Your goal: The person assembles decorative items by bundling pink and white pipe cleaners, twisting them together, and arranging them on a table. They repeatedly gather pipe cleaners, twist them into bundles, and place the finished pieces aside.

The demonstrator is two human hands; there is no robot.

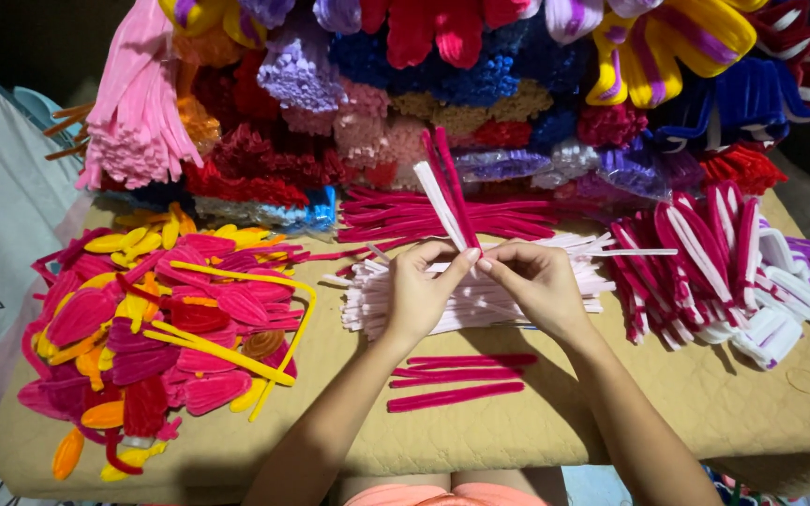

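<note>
Both hands meet over the middle of the table. My left hand (421,286) and my right hand (534,281) pinch the lower ends of a small bunch of pipe cleaners (446,192), white and magenta, which stands up and leans away to the left. Under the hands lies a flat pile of white pipe cleaners (367,305). Three magenta pipe cleaners (457,377) lie side by side on the cloth just in front of my wrists.
A tan quilted cloth (705,394) covers the table. At left lies a heap of pink, red and yellow petal shapes (161,328). At right are folded white-and-magenta loops (714,267). Loose magenta stems (396,215) and stacked coloured bundles (405,103) fill the back.
</note>
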